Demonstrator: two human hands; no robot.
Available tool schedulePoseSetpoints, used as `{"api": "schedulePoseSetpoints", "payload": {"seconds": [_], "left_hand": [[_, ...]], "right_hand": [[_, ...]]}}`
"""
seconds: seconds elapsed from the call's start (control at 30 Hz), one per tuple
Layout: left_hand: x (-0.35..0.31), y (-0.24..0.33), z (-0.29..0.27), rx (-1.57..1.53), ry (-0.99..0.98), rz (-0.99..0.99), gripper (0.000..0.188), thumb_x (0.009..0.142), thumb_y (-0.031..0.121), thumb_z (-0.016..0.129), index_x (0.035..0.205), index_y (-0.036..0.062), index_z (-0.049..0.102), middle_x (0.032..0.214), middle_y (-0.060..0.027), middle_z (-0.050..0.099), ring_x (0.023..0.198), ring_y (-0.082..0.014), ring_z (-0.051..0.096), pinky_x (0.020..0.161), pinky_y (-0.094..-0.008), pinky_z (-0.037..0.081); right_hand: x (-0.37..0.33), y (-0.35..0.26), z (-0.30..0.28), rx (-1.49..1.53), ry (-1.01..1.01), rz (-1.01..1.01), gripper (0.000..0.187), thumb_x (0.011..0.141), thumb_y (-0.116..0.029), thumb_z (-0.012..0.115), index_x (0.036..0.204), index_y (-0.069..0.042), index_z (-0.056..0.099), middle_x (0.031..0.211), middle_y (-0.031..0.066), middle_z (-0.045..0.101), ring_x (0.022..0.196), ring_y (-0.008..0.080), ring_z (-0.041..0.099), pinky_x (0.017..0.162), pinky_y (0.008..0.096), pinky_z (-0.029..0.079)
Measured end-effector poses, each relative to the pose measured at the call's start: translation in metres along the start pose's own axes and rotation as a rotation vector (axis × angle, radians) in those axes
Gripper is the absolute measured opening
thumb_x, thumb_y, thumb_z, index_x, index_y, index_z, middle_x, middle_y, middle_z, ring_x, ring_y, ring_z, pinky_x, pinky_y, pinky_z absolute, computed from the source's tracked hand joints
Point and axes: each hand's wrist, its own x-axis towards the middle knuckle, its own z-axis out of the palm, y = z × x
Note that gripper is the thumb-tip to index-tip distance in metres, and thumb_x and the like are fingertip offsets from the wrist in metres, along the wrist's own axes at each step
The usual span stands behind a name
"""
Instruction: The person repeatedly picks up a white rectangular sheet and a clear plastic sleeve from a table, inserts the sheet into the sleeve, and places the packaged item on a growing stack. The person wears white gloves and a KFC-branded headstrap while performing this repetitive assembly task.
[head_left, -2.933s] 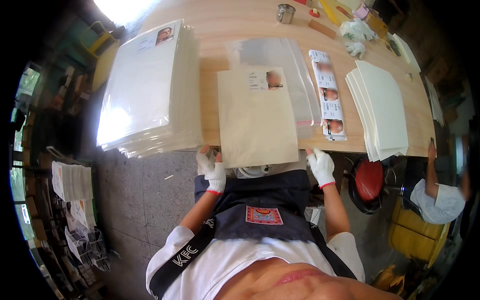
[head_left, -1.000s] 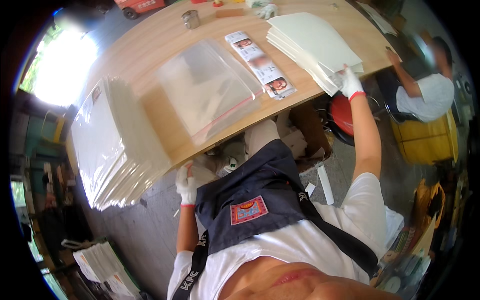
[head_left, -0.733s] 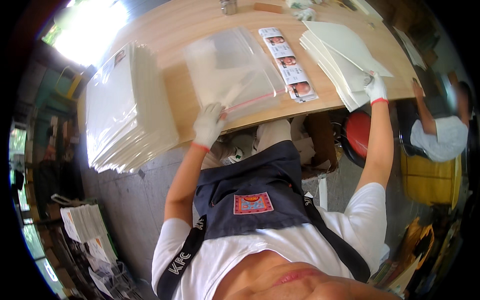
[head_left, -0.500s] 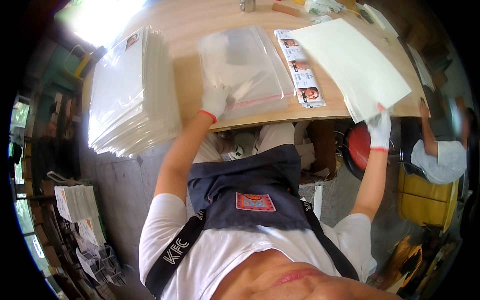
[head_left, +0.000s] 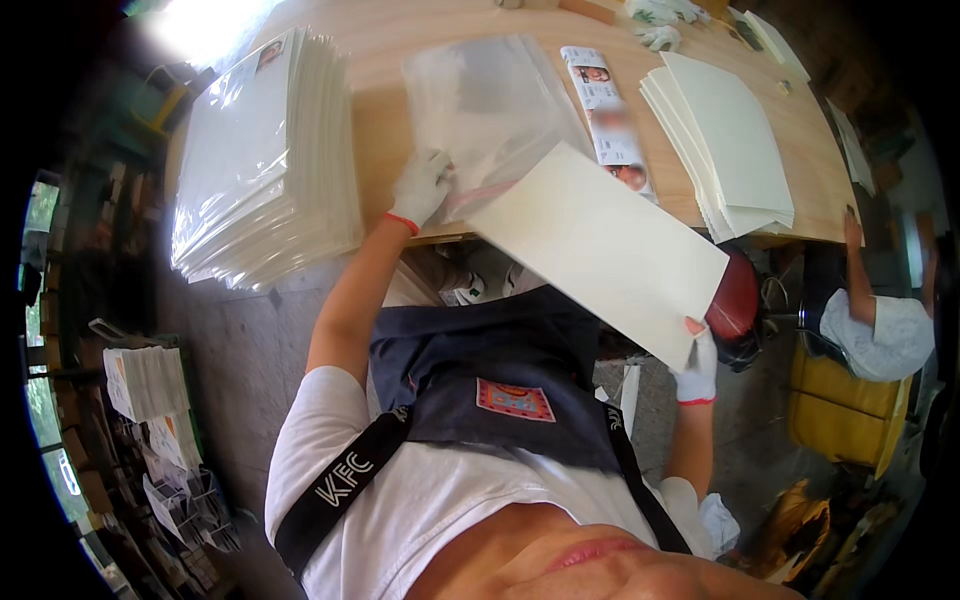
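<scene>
"Two gloved hands, then: what has each one got?"

"The right hand [head_left: 697, 362] pinches a cream sheet [head_left: 605, 245] by its near corner, thumb on top. The left hand [head_left: 424, 186] is at the near left edge of the clear sleeves [head_left: 490, 100], fingers curled; I can't tell whether it grips any of them."

"And where does the cream sheet lie?"

"It slants from the right hand towards the left one, its far end over the near edge of the sleeves. Whether it touches them, I can't tell."

"What could go wrong?"

"Held at one corner only, it might sag or twist, and its leading corner could snag the sleeves and drag them from the left hand. An outward swing might also knock the printed strips [head_left: 600, 95], beyond it and between the hands."

"Anything else?"

"The wrapped stack [head_left: 240, 150], left of the left hand, is glossy and uneven; a bump could set it sliding."
</scene>
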Motion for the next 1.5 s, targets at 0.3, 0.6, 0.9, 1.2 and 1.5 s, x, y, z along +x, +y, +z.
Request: {"api": "schedulePoseSetpoints", "payload": {"seconds": [0.3, 0.6, 0.9, 1.2, 1.5], "left_hand": [[0.019, 0.019, -0.034, -0.737, -0.209, -0.244, 0.037, 0.074, -0.006, 0.045, 0.106, 0.0083, 0.056, 0.087, -0.0082, 0.052, 0.068, -0.0196, 0.052, 0.064, -0.0304, 0.045], [-0.025, 0.064, 0.013, -0.831, 0.516, -0.186, 0.053, 0.077, -0.001, 0.058, 0.126, 0.0121, 0.045, 0.113, -0.0097, 0.054, 0.091, -0.0203, 0.058, 0.078, -0.0302, 0.048], [0.008, 0.132, 0.074, -2.451, 0.304, -0.451, 0.037, 0.089, 0.011, 0.049, 0.125, 0.0049, 0.042, 0.117, -0.0056, 0.050, 0.098, -0.0166, 0.053, 0.081, -0.0294, 0.047], [-0.101, 0.135, 0.131, -2.294, 0.059, -0.803, 0.028, 0.089, 0.012, 0.047, 0.115, 0.0031, 0.052, 0.103, -0.0062, 0.058, 0.084, -0.0158, 0.056, 0.071, -0.0286, 0.047], [-0.125, 0.120, 0.112, -1.403, 0.161, -0.990, 0.024, 0.083, 0.010, 0.048, 0.099, 0.0013, 0.063, 0.087, -0.0048, 0.065, 0.070, -0.0125, 0.058, 0.059, -0.0267, 0.046]], "right_hand": [[-0.004, 0.056, 0.062, -0.084, -0.027, -0.129, 0.031, 0.093, -0.015, 0.044, 0.118, 0.001, 0.049, 0.114, 0.0129, 0.057, 0.104, 0.0214, 0.058, 0.088, 0.0337, 0.048], [-0.017, 0.075, 0.132, 0.193, -0.064, 0.021, 0.026, 0.092, -0.016, 0.050, 0.115, -0.003, 0.047, 0.088, 0.0072, 0.059, 0.071, 0.0139, 0.056, 0.056, 0.0265, 0.045], [-0.029, 0.084, 0.129, -0.099, -0.076, -0.010, 0.029, 0.094, -0.020, 0.049, 0.117, -0.005, 0.041, 0.076, 0.0084, 0.059, 0.054, 0.0150, 0.056, 0.042, 0.0273, 0.044], [0.015, 0.146, 0.116, -0.184, -0.096, 0.282, 0.024, 0.094, -0.013, 0.049, 0.116, -0.006, 0.047, 0.098, 0.0106, 0.059, 0.069, 0.0182, 0.060, 0.054, 0.0310, 0.049], [0.171, 0.172, 0.195, 0.195, -0.205, 0.311, 0.032, 0.091, -0.017, 0.043, 0.117, 0.002, 0.037, 0.113, 0.0259, 0.047, 0.101, 0.0417, 0.053, 0.090, 0.0505, 0.047]]}}
